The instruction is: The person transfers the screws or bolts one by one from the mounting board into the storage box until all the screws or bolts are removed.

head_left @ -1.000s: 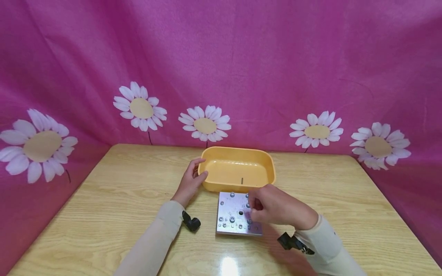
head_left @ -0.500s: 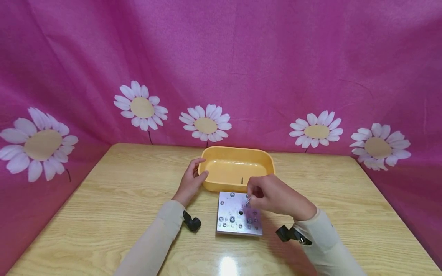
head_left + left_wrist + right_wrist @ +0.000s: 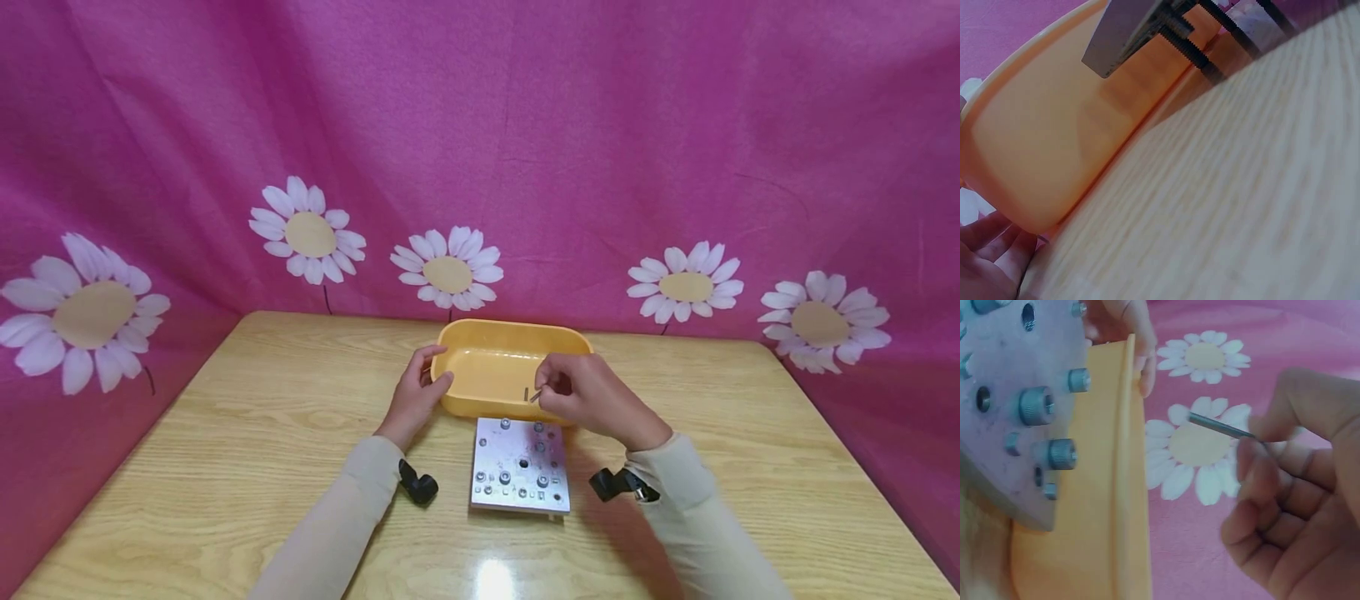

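Thumb and fingertips of my right hand (image 3: 596, 398) pinch a thin metal pin (image 3: 1219, 425), above the front right part of the yellow tray (image 3: 487, 375). Another small pin (image 3: 527, 394) lies inside the tray. My left hand (image 3: 412, 396) grips the tray's left end, thumb at the rim. In front of the tray is a metal plate (image 3: 498, 454) with several socket-head screws (image 3: 1036, 406) and some holes. Long threaded screw ends (image 3: 1186, 49) stick down under the plate in the left wrist view.
The wooden table (image 3: 300, 367) extends around the tray and plate. Behind it hangs a pink cloth (image 3: 480, 150) with white flowers. A black wrist mount (image 3: 418, 483) sits at the left sleeve and another (image 3: 624, 485) at the right.
From over the plate, my right hand has moved back to over the tray, and the pin it pinches now shows plainly. My left hand has stayed at the tray's end.
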`<act>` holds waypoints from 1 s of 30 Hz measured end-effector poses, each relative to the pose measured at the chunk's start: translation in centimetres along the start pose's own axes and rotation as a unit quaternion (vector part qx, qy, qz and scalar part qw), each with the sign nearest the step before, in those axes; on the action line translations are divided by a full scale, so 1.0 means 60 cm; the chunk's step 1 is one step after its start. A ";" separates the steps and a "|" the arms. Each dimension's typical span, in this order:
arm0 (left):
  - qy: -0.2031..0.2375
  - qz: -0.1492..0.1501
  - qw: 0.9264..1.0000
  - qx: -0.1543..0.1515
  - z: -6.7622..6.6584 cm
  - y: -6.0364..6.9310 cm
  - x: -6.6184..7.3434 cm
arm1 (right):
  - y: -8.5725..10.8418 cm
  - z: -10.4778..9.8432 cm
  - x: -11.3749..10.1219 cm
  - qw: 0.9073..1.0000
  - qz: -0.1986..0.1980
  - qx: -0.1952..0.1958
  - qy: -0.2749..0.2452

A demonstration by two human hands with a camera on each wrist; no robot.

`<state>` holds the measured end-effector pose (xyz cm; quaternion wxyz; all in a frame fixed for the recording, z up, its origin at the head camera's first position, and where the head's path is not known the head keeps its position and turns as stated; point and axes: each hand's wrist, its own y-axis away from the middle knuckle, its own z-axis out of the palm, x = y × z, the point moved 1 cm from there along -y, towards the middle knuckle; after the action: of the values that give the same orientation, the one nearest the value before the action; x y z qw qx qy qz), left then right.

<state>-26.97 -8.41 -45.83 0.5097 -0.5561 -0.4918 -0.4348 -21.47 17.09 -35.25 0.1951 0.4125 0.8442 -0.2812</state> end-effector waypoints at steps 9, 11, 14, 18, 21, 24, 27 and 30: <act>-0.006 -0.001 1.000 0.005 -0.004 0.000 0.001 | -0.021 0.021 0.033 0.997 0.021 0.069 -0.020; -0.003 0.001 1.000 0.005 -0.003 -0.001 -0.001 | -0.023 0.025 0.042 0.996 0.034 0.074 -0.027; -0.003 0.000 1.000 0.005 -0.002 -0.002 -0.002 | -0.026 0.030 0.054 0.995 0.051 0.078 -0.037; -0.008 -0.005 1.000 0.006 -0.001 -0.003 -0.001 | -0.030 0.036 0.064 0.994 0.062 0.085 -0.042; -0.009 -0.006 1.000 0.004 -0.001 -0.004 0.000 | -0.034 0.041 0.072 0.993 0.069 0.089 -0.045; -0.013 -0.006 1.000 0.006 -0.001 -0.003 0.000 | -0.037 0.048 0.080 0.992 0.075 0.087 -0.045; -0.012 0.000 1.000 0.011 0.001 -0.002 -0.001 | -0.038 0.055 0.089 0.993 0.078 0.078 -0.039; -0.008 0.006 1.000 0.010 -0.001 -0.003 -0.002 | -0.041 0.060 0.093 0.994 0.082 0.070 -0.033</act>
<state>-27.17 -8.46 -45.93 0.5139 -0.5570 -0.4972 -0.4224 -26.37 16.83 -40.35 0.2158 0.4833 0.7789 -0.3364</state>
